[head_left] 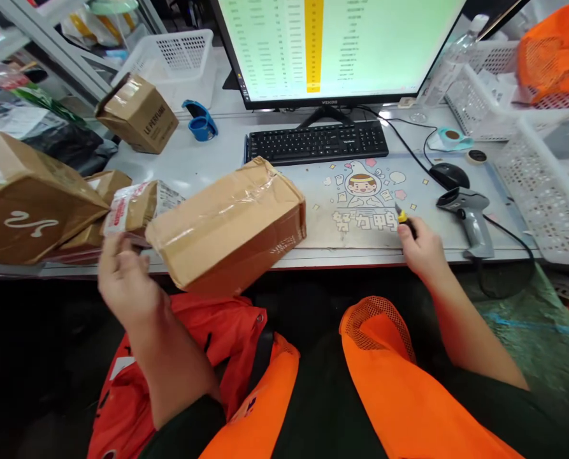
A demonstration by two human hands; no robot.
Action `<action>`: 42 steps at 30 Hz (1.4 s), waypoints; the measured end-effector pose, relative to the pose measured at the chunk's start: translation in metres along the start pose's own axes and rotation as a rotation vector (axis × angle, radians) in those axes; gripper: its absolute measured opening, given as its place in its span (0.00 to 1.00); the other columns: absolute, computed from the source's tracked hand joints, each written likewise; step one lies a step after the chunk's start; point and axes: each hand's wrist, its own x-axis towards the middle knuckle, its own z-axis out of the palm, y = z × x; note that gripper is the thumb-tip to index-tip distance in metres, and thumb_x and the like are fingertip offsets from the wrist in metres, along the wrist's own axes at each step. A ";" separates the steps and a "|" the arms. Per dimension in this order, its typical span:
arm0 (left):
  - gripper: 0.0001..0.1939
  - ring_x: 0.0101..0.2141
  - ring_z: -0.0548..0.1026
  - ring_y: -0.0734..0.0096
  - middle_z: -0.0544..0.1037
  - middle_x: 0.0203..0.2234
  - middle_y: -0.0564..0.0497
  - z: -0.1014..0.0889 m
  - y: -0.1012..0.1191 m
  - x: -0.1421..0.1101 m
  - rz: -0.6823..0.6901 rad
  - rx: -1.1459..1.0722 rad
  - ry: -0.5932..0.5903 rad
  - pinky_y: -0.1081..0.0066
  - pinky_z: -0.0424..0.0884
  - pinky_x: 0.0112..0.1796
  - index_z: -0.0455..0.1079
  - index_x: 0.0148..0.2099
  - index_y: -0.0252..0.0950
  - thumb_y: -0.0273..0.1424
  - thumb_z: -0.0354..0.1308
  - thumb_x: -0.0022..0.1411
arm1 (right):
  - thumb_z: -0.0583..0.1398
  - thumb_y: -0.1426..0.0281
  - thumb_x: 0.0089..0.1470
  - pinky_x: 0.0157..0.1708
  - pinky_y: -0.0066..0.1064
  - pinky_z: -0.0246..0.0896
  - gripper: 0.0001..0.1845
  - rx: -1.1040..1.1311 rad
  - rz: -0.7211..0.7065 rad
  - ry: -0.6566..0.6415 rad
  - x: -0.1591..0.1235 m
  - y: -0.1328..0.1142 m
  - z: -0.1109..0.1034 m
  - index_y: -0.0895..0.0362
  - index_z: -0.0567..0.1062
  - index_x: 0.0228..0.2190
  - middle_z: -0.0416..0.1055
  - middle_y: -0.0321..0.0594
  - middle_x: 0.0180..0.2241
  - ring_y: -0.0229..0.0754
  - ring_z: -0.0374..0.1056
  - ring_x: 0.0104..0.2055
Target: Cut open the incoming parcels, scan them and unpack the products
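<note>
My left hand (126, 274) is at the near left edge of the desk, its fingers curled round the left end of a taped brown cardboard box (231, 223) that overhangs the desk's front edge. My right hand (422, 248) rests on the desk mat (360, 197), closed on a small yellow and black utility knife (405, 220) whose tip points up and left. An orange vest covers my lap.
More cardboard parcels (30, 197) are piled at the left, one further back (138, 115). A keyboard (317, 141), monitor (336, 44), mouse (449, 173), barcode scanner (470, 213), blue tape dispenser (199, 121) and white baskets (537, 166) stand on the desk.
</note>
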 end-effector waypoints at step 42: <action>0.01 0.34 0.85 0.59 0.82 0.30 0.52 0.154 0.131 -0.037 0.492 0.148 0.087 0.52 0.70 0.42 0.75 0.39 0.44 0.32 0.62 0.66 | 0.57 0.53 0.68 0.53 0.47 0.73 0.27 0.109 -0.573 -0.294 0.017 -0.109 -0.026 0.51 0.75 0.62 0.80 0.45 0.53 0.56 0.77 0.53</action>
